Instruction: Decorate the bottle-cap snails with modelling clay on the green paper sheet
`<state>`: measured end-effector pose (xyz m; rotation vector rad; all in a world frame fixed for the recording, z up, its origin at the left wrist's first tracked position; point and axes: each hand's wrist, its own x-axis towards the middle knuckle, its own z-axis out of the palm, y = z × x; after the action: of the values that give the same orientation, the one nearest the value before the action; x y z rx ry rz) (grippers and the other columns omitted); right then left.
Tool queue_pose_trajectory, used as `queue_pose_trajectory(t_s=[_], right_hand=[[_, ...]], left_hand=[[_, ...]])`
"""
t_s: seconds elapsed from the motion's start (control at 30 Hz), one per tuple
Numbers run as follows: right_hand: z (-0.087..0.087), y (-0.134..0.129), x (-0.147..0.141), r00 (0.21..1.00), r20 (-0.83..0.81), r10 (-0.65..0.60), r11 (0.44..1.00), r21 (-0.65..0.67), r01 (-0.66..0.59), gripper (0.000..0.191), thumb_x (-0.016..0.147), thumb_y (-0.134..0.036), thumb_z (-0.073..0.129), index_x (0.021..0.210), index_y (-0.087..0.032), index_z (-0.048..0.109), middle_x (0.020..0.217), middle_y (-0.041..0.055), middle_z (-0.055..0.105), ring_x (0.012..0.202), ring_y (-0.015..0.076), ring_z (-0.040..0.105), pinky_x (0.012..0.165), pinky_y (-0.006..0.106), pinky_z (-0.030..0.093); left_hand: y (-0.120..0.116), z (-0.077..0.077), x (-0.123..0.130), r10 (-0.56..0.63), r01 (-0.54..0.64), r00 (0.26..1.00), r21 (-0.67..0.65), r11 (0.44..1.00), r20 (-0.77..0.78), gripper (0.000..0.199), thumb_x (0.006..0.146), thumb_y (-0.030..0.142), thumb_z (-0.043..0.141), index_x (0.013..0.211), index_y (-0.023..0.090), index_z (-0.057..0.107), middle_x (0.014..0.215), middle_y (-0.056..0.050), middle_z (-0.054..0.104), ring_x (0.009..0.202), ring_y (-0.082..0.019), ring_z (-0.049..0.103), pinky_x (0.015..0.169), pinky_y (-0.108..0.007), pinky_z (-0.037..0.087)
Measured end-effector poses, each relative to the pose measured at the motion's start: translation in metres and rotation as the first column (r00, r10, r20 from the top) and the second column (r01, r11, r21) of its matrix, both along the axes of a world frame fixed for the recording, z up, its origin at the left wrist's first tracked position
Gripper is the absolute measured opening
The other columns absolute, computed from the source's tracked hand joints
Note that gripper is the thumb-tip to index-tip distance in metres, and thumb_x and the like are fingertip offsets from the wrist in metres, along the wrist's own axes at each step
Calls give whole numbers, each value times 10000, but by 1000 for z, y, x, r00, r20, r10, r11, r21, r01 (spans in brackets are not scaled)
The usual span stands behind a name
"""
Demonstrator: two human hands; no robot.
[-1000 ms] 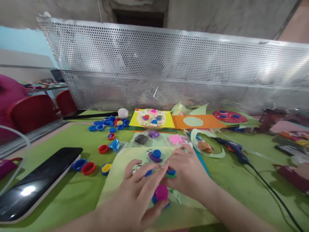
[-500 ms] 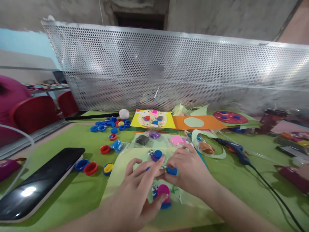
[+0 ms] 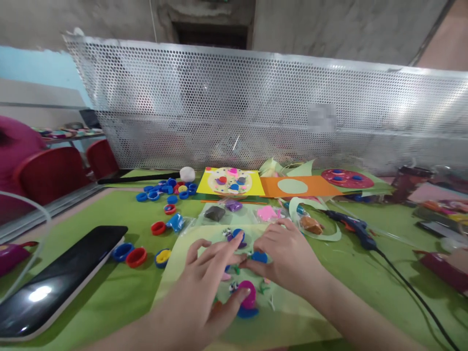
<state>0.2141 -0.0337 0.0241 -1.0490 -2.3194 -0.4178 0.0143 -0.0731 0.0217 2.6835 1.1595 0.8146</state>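
On a pale yellow-green paper sheet [image 3: 175, 287] lie small snail-like clay figures with bottle-cap shells and striped eyes. My left hand [image 3: 203, 280] is spread over the sheet, fingers apart. Its index fingertip reaches the upper blue cap figure [image 3: 239, 236], and its thumb rests at the magenta cap figure [image 3: 247, 295] with a blue base. My right hand [image 3: 287, 258] is curled, thumb and fingers closed around a blue bottle cap [image 3: 259, 257]. A small green clay piece [image 3: 262, 288] and a white one lie nearby. Part of the sheet's middle is hidden under my left hand.
A black phone-like device [image 3: 62, 280] lies at left, near loose red and blue caps [image 3: 136, 257]. Bagged clay [image 3: 215, 213] sits behind the sheet. A glue gun [image 3: 353, 226] with cord is at right. A decorated yellow card [image 3: 206, 186] stands before a perforated metal screen [image 3: 204, 112].
My left fingers have shifted slightly, uncovering green and pink bits beneath them. My right hand stays at the blue cap, with its thumb stretched a little further left.
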Motion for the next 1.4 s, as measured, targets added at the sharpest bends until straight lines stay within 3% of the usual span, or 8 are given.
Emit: queue_pose_trajectory(t_s=[0.3, 0.4, 0.53, 0.7, 1.03, 1.17, 1.3, 1.4], right_hand=[[-9, -7, -9, 998, 22, 64, 998, 0, -64, 310, 647, -412, 688, 513, -176, 539, 481, -23, 559, 554, 129, 493, 695, 303, 297], [-7, -4, -5, 997, 39, 70, 997, -16, -70, 317, 737, -438, 621, 573, -171, 578, 521, -9, 592, 583, 138, 522, 698, 305, 296], [-2, 0, 0, 997, 74, 31, 999, -11, -31, 385, 796, -500, 559, 613, -166, 609, 546, 12, 611, 617, 161, 550, 741, 326, 297], [-1, 1, 2, 995, 94, 14, 1000, 10, -15, 389, 799, -503, 558, 616, -164, 613, 553, 19, 613, 625, 163, 548, 757, 335, 305], [-9, -8, -13, 993, 74, 95, 995, -35, -93, 395, 729, -520, 603, 543, -172, 588, 515, -2, 575, 575, 138, 512, 650, 316, 301], [-4, -5, -6, 994, 64, 89, 991, -105, -82, 380, 738, -523, 603, 594, -171, 610, 547, 1, 602, 603, 142, 533, 659, 310, 308], [0, -1, -1, 995, 80, 63, 994, -96, -56, 338, 764, -483, 592, 635, -174, 633, 574, 15, 623, 626, 152, 550, 675, 314, 310], [-3, -3, -5, 992, 110, 64, 995, -84, -55, 288, 717, -438, 637, 595, -179, 609, 550, 1, 607, 605, 147, 533, 655, 315, 308]], left_hand=[[-4, -7, 7, -138, 139, 990, -172, 975, 20, 776, 810, 253, 524, 1405, 310, 28, 1191, -42, 599, 1130, -247, 516, 993, -473, 345], [-3, -5, 4, -59, 69, 997, -177, 982, 57, 748, 833, 251, 503, 1399, 309, 18, 1107, -41, 640, 1086, -248, 550, 997, -533, 323], [0, 0, 0, 45, -6, 985, -232, 973, 164, 655, 847, 288, 476, 1389, 319, 110, 1070, -50, 649, 1012, -255, 594, 842, -461, 499], [0, 1, -1, 22, 29, 975, -225, 974, 220, 665, 844, 259, 464, 1402, 309, 106, 1048, -44, 672, 992, -240, 605, 741, -385, 559], [-6, -9, 11, -119, 144, 988, -283, 948, 103, 804, 750, 213, 549, 1385, 323, 68, 1150, -21, 624, 1048, -235, 570, 880, -432, 495], [-4, -3, 6, -66, 97, 989, -248, 964, 132, 757, 803, 208, 499, 1397, 317, 43, 1102, -21, 646, 1062, -234, 558, 896, -458, 479], [-1, 2, -1, 26, 46, 971, -294, 955, 237, 640, 853, 242, 455, 1391, 316, 116, 1062, -34, 660, 1034, -211, 590, 776, -354, 552], [-1, -1, -1, -23, 66, 987, -272, 960, 159, 710, 838, 230, 474, 1406, 314, 55, 1083, -37, 656, 1030, -210, 595, 759, -329, 555]])
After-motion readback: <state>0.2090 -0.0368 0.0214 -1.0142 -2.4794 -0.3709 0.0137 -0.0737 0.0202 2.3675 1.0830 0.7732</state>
